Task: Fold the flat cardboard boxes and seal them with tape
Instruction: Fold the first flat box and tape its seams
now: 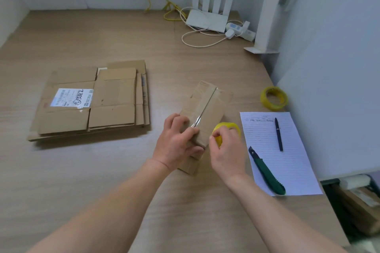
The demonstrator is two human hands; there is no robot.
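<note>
Small room w/ pale walls; a wood-grain table [102, 170] fills the view, seen from above and behind the person's forearms.

Center-right, a small folded cardboard box [207, 107] lies on the table directly ahead of both hands. Its long axis runs from near the person away and slightly to the right. A strip of clear tape [202, 114] runs along the top seam, following that same axis.

Left hand [177, 142] is on the box's near end, fingers curled over the top edge and pressing the tape down, thumb against the near face. Right hand [227, 150] sits just right of the box, thumb and fingers pinching a yellow tape roll [226, 129] that touches or nearly touches the box's right side. Both hands are about equally near; the left one steadies, the right one feeds tape. Judgement: next move is prob. pulling tape down over the near end, so the roll must travel along the box's long axis toward the person.

Far left, well apart from the hands: a stack of flat cardboard boxes [92, 102], unfolded, top one w/ a white shipping label [72, 98].

Right side: lined paper sheet [287, 160] carrying a dark pen [278, 134] and a green utility knife [267, 172]. A second yellow tape roll [273, 98] stands beyond the sheet.

Back of table: white router [207, 19], power strip [240, 30], cables.

No containers hold anything visible; can't tell what, if anything, is inside the box.
</note>
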